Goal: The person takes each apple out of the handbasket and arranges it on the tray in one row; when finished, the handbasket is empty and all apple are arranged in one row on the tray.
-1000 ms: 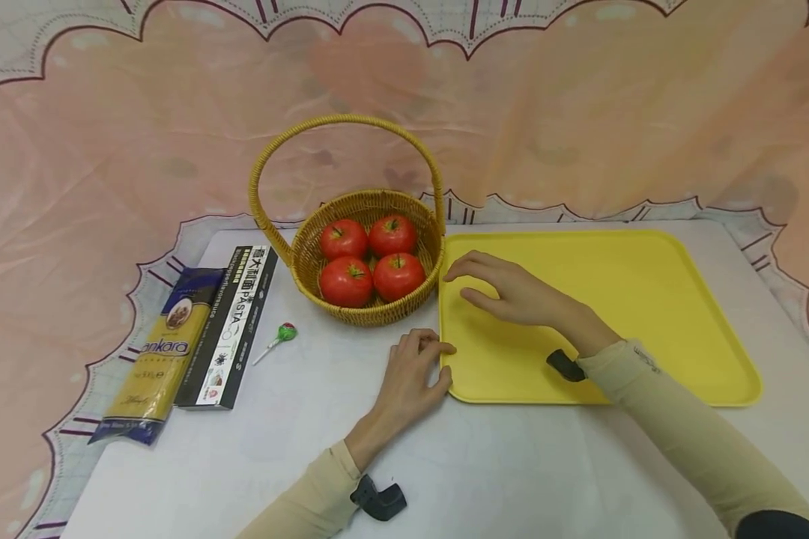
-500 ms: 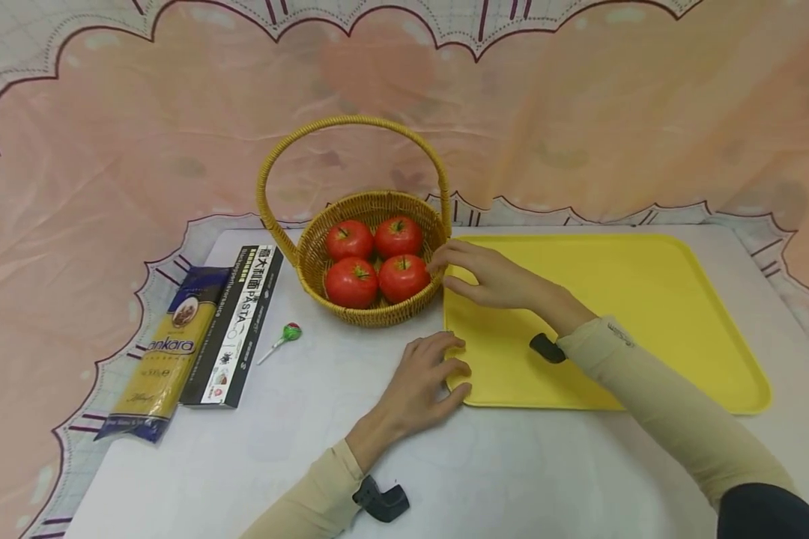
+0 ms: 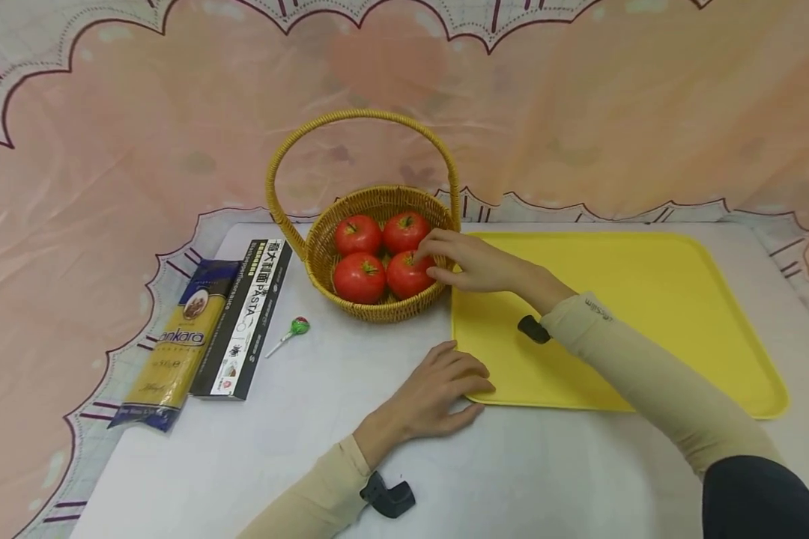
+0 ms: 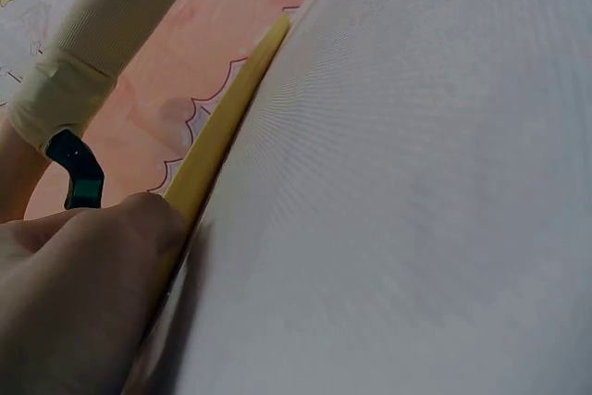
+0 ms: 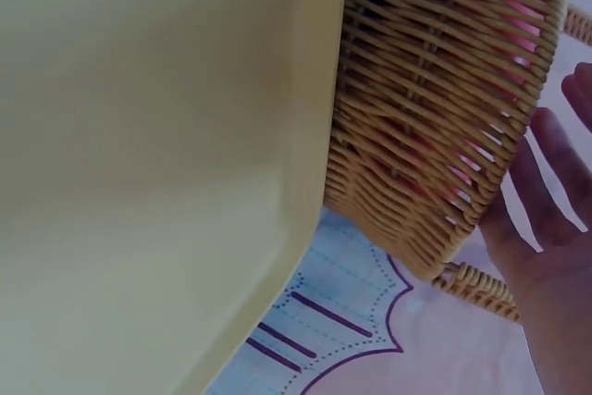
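The right hand (image 3: 468,262) has just moved from above the yellow tray (image 3: 647,299) to over the basket (image 3: 377,313) at upper centre, which seems to bring the lower-right apple (image 3: 407,281) within reach. Its fingers are parted and loosely bent, holding nothing (whether they touch the apple I cannot tell). The basket contains four apples; the tray, right of centre, has the left hand (image 3: 438,393), fingers relaxed, at its lower-left corner.
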Motion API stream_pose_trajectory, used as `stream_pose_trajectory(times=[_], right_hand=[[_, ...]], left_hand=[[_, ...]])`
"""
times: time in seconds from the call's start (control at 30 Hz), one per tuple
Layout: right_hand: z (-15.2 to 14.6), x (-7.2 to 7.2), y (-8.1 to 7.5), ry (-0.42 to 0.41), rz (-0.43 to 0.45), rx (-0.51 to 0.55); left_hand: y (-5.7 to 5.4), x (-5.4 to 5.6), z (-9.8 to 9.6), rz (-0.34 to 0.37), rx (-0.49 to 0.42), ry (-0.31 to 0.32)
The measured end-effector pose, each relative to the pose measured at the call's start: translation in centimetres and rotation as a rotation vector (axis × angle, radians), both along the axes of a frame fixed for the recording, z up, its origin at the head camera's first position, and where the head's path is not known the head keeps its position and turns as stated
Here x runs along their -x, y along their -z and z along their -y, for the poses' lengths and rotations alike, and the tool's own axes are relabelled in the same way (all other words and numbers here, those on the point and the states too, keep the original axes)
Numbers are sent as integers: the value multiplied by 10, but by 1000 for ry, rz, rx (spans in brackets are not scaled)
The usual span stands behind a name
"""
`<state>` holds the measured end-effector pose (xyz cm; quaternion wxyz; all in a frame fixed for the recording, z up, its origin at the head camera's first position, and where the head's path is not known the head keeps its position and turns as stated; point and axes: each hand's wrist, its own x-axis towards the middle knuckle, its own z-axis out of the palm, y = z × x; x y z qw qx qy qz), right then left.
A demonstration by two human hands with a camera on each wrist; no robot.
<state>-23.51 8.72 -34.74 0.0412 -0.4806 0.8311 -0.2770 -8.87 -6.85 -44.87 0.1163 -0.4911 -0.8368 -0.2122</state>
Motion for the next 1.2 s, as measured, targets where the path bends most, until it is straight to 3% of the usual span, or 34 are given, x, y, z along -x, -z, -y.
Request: stream_pose_trajectory(times=[0.27,0.57,0.9,1.2], right_hand=[[8,15,2,-25,-29,-33],[19,22,-2,-47,59,-179],[28,27,-6,-26,115,-323],[35,29,-6,-20,162,-374]], left_hand=[[-2,1,-2,-16,18,-2],[-2,1,-3,-29,2,4],[-3,2,-4,14,-24,18],[-1,2,-4,39,-47,18]])
